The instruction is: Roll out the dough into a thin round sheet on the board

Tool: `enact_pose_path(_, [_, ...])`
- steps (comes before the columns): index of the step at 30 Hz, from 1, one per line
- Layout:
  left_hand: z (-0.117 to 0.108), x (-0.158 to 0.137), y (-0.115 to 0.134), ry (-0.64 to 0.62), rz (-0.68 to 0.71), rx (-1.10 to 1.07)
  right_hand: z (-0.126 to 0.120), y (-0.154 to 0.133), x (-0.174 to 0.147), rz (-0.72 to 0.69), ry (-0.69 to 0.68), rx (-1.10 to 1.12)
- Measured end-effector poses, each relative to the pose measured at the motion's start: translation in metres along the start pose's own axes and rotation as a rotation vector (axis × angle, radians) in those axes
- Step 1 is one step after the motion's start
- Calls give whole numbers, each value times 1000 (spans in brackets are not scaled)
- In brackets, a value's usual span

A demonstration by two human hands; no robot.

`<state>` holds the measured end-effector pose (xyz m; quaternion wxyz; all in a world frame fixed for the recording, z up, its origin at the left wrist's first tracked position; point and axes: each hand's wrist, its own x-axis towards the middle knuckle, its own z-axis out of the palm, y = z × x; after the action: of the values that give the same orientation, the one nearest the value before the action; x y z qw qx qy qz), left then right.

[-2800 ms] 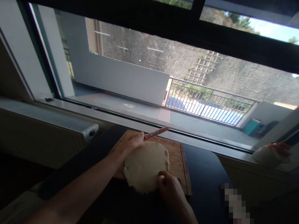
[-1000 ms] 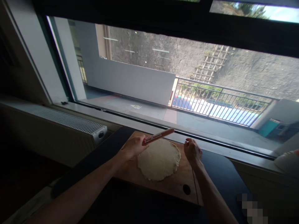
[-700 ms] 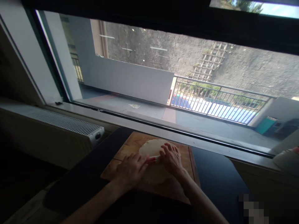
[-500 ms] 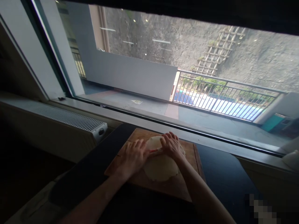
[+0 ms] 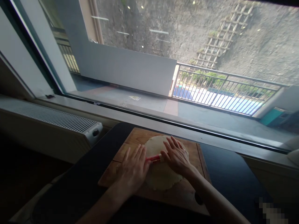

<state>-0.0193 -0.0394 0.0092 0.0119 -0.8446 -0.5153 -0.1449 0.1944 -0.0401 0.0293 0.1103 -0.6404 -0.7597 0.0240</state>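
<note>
A flattened round of pale dough (image 5: 161, 179) lies on a wooden cutting board (image 5: 130, 137). Across the dough runs a slim rolling pin (image 5: 153, 158), red in the part that shows and pale near my right hand. My left hand (image 5: 134, 165) lies flat over its left end, fingers stretched out. On the other end rests my right hand (image 5: 175, 155), palm down with the fingers spread. Both palms hide the ends of the pin, and neither hand wraps round it.
The board rests on a dark table (image 5: 226, 171) pushed up to a windowsill (image 5: 149, 116). A white radiator (image 5: 58, 118) stands to the left. Beyond the glass are a walkway, a railing (image 5: 224, 90) and a rock slope.
Both hands have come back towards me over the dough, and the red part of the pin shows more plainly. The view has shifted slightly.
</note>
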Motion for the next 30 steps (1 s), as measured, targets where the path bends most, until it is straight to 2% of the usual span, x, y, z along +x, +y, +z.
enact_pose_path(3, [-1,55,-18,-72,-165,22,-3,-9,74,119,-33,22])
enact_pose_path(5, [-2,70,-22,-125,-219,11,-3,-13,103,166,-46,36])
enact_pose_path(6, [-3,68,-21,-138,-210,8,-3,-13,106,166,-37,38])
enact_pose_path(8, [-2,45,-12,-118,-134,18,-1,-10,88,109,9,32])
enact_pose_path(12, [5,-21,20,51,143,83,-1,11,6,-87,45,7])
enact_pose_path(14, [9,-35,28,131,228,113,-3,20,-19,-147,25,1])
enact_pose_path(15, [10,-33,28,148,230,122,-4,22,-20,-157,23,-2])
enact_pose_path(17, [12,-13,20,132,155,130,-4,21,-1,-143,42,-11])
enact_pose_path(21, [10,52,-14,-4,-77,113,1,6,85,-56,34,-9])
enact_pose_path(23, [8,68,-24,-74,-140,93,1,0,111,-11,-1,10])
enact_pose_path(24, [6,68,-25,-97,-142,83,1,-1,113,-4,-10,20])
enact_pose_path(26, [5,51,-18,-102,-68,70,-2,2,93,-37,4,28])
enact_pose_path(30, [6,-11,14,40,250,86,-10,18,2,-169,4,10])
